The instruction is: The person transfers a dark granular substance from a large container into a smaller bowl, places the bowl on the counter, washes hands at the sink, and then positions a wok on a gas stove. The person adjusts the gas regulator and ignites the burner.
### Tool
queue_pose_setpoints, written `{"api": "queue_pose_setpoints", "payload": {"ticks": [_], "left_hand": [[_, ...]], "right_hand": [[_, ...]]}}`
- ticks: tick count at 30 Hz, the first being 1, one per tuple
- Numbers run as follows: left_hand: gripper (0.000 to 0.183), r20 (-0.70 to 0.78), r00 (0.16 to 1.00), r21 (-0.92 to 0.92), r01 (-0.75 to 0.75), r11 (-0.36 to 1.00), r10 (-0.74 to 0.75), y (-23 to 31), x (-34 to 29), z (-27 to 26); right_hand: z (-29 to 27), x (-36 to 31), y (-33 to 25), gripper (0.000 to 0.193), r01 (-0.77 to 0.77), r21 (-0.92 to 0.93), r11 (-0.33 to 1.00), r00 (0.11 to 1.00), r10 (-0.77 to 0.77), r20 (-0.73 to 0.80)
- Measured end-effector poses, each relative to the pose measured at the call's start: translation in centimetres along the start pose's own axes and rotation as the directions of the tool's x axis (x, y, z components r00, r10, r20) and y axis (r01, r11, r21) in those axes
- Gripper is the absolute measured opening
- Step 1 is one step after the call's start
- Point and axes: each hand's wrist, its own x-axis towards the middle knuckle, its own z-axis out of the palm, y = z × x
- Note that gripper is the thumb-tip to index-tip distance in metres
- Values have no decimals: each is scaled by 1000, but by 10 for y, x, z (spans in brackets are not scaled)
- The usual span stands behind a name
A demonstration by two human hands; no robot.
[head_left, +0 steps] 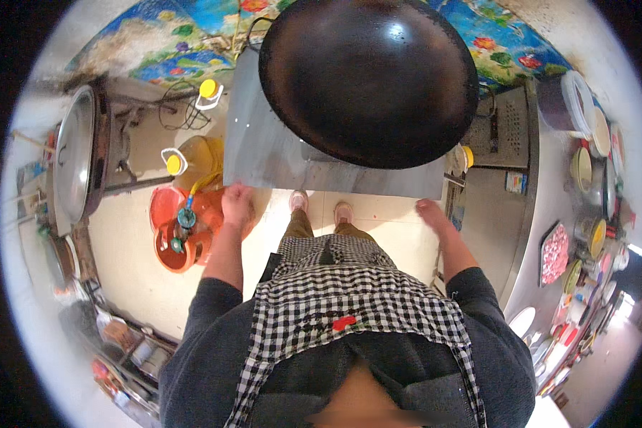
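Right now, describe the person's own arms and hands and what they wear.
The left sleeve and the right sleeve are dark, near black, plain, and end well short of the wrists. The left hand and the right hand wear no gloves. The apron is black-and-white checked, with a red patch.

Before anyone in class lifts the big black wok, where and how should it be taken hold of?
Probably best by the left loop handle and right loop handle, taken from both sides together. They jut out at opposite sides of the wok, whose broad, rounded body seems to offer little to hold.
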Motion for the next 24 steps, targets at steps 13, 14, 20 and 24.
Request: {"api": "queue_pose_setpoints", "payload": {"ticks": [13,14,20,24], "left_hand": [[37,253,882,360,296,885,-398,-44,-167,-37],[40,253,816,357,421,834,-520,-48,-178,-40],[46,166,893,196,387,901,-419,-135,-253,-58],[40,416,851,385,155,910,-321,-189,-299,-97]], "right_hand": [[63,58,-190,32,205,-371,906,972,-232,-30],[64,61,-195,35,175,-441,880,972,-225,-64],[74,74,-215,43,40,-501,864,984,-120,-128],[82,80,-228,40,-111,-500,859,971,-14,-240]]}}
